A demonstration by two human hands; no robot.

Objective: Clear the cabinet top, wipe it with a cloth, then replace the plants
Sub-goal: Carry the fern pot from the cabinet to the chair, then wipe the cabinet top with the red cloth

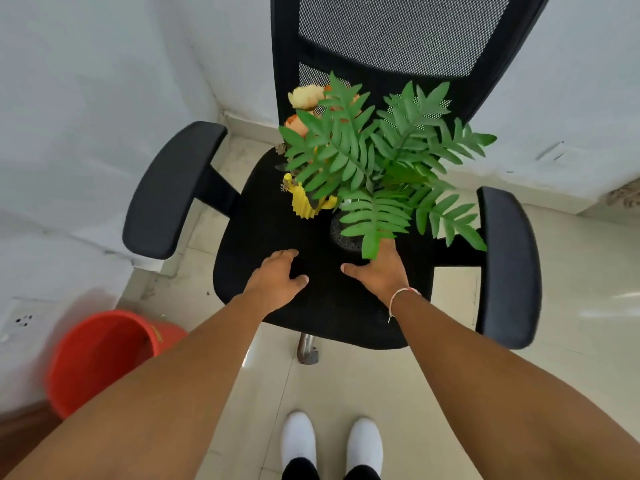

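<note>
Both arms reach down over a black office chair point(277, 220), and the plants sit right there on its seat, not on any cabinet. The fern point(381, 157) spreads wide and green in a dark speckled pot point(341, 233), standing toward the back right of the seat cushion. Just beside it on the left, a ribbed yellow vase point(303, 204) holds peach and cream flowers point(306, 97), their blooms up against the mesh backrest point(398, 32). The left hand point(277, 277) hovers over the front of the seat, fingers loosely spread and slightly curved, grasping nothing, clear of both pots. The right hand point(381, 271) is further in, thumb stretched out to the left, and its fingers slide under a drooping fern frond near the pot (the frond hides the fingertips, so whether they touch the pot cannot be told). What shows of that hand is relaxed and released, not clenched. A pink-and-white string bracelet point(403, 292) circles the right wrist. The chair's padded armrests point(509, 265) flank the scene on either side. Down at the left, an orange-red bucket point(104, 355) stands on the pale tiled floor point(363, 382) by the white wall point(86, 98). At the bottom edge, two white shoes point(330, 441) point toward the chair.
</note>
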